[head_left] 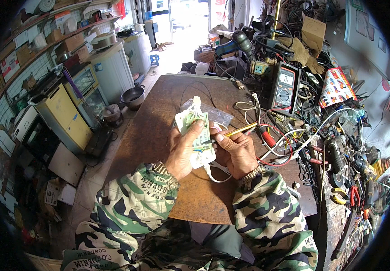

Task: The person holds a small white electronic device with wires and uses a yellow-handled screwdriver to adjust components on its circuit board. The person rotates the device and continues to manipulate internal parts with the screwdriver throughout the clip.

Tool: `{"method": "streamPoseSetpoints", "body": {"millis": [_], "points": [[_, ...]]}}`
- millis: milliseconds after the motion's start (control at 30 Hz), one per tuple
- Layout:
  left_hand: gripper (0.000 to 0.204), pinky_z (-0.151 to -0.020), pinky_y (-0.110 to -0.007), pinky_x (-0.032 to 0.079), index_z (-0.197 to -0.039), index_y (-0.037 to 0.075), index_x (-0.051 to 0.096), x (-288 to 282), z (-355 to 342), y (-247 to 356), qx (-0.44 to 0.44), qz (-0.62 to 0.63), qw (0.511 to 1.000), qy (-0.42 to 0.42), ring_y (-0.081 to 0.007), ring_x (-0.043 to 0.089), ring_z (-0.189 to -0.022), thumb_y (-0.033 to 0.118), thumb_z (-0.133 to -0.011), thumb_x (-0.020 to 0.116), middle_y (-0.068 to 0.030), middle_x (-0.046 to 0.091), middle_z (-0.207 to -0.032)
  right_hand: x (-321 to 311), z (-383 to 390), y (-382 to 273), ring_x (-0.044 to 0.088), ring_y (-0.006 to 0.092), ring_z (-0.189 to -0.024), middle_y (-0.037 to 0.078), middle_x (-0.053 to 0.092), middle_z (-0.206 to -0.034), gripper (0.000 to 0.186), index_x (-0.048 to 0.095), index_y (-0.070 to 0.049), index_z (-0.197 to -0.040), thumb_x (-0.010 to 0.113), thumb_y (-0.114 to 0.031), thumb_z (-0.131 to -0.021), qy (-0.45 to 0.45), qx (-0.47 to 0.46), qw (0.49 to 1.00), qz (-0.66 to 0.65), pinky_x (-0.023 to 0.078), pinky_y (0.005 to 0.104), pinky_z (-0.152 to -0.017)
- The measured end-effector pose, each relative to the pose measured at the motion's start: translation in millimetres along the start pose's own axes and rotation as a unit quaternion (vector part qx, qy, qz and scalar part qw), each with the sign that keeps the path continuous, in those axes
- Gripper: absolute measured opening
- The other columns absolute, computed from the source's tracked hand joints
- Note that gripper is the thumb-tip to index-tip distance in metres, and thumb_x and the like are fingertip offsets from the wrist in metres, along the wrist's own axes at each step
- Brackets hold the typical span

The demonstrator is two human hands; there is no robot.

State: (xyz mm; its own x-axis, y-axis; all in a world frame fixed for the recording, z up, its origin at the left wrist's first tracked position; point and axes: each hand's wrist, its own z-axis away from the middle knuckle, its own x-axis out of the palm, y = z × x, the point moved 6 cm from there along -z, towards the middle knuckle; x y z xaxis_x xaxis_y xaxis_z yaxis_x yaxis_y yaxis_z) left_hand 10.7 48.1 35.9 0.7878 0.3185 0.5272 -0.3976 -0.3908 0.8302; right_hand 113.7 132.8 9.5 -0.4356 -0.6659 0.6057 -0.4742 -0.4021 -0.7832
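Observation:
Over the near middle of the wooden table, my left hand is closed round an opened white plastic case. Inside the case lies a pale green circuit board, with my thumb across its upper part. A white cable comes out of the lower end, and white leads show at the top. My right hand pinches a slim yellow screwdriver-like tool. Its dark tip is at the right edge of the case; whether it touches the board, I cannot tell. Some right fingers are hidden behind the case.
A clear plastic bag lies behind the case on the table. To the right, a multimeter stands upright among tangled cables, red leads and several hand tools. Pliers lie near the right edge. A dark pan is beyond the table's left side.

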Motion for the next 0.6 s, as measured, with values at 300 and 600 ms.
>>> {"method": "streamPoseSetpoints", "body": {"millis": [300,600], "points": [[0.03,-0.066,-0.038,0.06,-0.11,0.002,0.06,-4,-3,-4,0.003,0.004,1.0,0.011,-0.021,0.068,-0.086,0.026,-0.093,0.063,-0.0118,0.068,-0.099,-1,-2,4,0.059,0.0111,-0.073,0.004,0.067,-0.084,0.013,0.069,0.001,-0.097,0.069,-0.008,-0.088,0.01,0.001,1.0,-0.008,0.048,0.0258,-0.066],[0.026,-0.069,-0.036,0.059,-0.108,0.003,0.061,-5,-4,0,0.041,0.016,0.999,0.028,-0.0186,0.067,-0.084,0.024,-0.094,0.063,-0.0077,0.067,-0.096,4,-1,-3,0.06,0.0111,-0.078,0.005,0.069,-0.091,0.015,0.071,0.002,-0.1,0.068,-0.006,-0.088,0.007,-0.041,0.999,0.017,0.047,0.0255,-0.072]]}}
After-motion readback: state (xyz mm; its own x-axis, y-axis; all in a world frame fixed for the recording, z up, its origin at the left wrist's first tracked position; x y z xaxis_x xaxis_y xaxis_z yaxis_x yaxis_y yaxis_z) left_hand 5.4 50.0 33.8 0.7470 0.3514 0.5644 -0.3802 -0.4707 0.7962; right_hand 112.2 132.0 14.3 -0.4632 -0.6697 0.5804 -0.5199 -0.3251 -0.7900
